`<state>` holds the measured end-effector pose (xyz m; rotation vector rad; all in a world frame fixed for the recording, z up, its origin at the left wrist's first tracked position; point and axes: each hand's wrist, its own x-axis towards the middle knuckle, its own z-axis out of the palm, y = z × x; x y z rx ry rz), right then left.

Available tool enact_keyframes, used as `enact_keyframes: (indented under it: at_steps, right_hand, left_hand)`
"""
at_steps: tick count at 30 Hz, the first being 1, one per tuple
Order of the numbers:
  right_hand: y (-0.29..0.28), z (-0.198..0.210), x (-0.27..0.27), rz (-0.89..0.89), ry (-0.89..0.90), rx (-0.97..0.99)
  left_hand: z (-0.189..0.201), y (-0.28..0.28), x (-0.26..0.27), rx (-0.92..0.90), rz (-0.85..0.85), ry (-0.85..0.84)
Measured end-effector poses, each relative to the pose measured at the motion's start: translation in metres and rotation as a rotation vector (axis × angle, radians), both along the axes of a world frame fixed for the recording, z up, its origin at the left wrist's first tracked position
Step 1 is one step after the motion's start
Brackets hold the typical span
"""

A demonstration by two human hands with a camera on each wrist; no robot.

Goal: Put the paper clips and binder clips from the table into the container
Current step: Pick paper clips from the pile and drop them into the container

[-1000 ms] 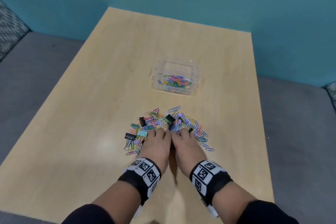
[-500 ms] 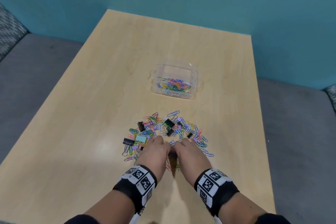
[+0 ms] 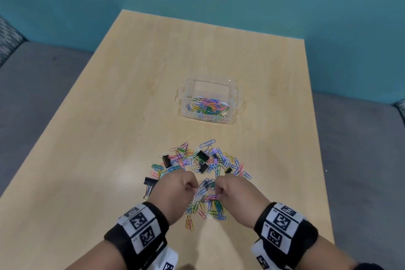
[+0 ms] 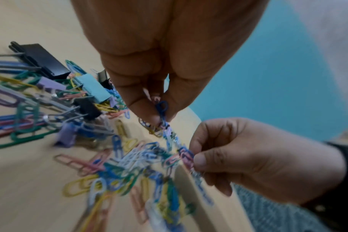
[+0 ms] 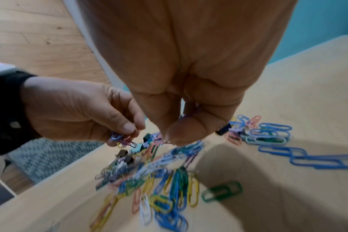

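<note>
Two hands, yours, hang side by side over the wooden table (image 3: 109,138) at the lower centre of the head view, knuckles up and fingers curled under. Your left hand (image 3: 175,193) pinches a small bunch of paper clips between thumb and fingertips; in the left wrist view a dark blue clip (image 4: 162,109) sits clamped at the pinch, with more trailing below it. Your right hand (image 3: 238,197) likewise closes thumb and forefinger on a few pink and blue clips, seen at the middle right of the left wrist view; how many it holds is hard to tell through the blur.

Both wrists carry black bands with white panels printed in black square-code patterns (image 3: 140,226); no letters can be read on them.

The loose paper clips (image 3: 203,204) lie in a spread heap just beyond and beneath your hands, in blue, green, yellow, pink, purple and white. Among them are black binder clips (image 3: 201,156), with one (image 3: 150,182) at the heap's left edge, and in the left wrist view a light teal one (image 4: 93,87) and a lilac one (image 4: 50,85).

The clear plastic container (image 3: 235,94) stands upright above the heap, right of centre in the head view, well apart from your hands, with a layer of coloured paper clips on its floor.
</note>
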<state>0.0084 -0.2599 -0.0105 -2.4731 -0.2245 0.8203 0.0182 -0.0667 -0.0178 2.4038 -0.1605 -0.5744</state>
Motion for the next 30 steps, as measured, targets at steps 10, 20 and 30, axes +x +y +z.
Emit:
enact_keyframes:
  at_steps: [10, 20, 30]
  right_hand:
    - [-0.022, 0.044, 0.078, -0.305, 0.238, 0.366]
    - [-0.016, 0.053, 0.207, -0.427, -0.07, 0.232]
    - [-0.041, 0.053, 0.108, -0.075, -0.262, -0.085]
  left_hand:
    - [0.051, 0.005, 0.083, -0.58, 0.38, 0.308]
    - [0.047, -0.035, 0.209, -0.532, 0.527, 0.088]
    - [0.04, 0.007, 0.113, -0.283, 0.281, -0.039]
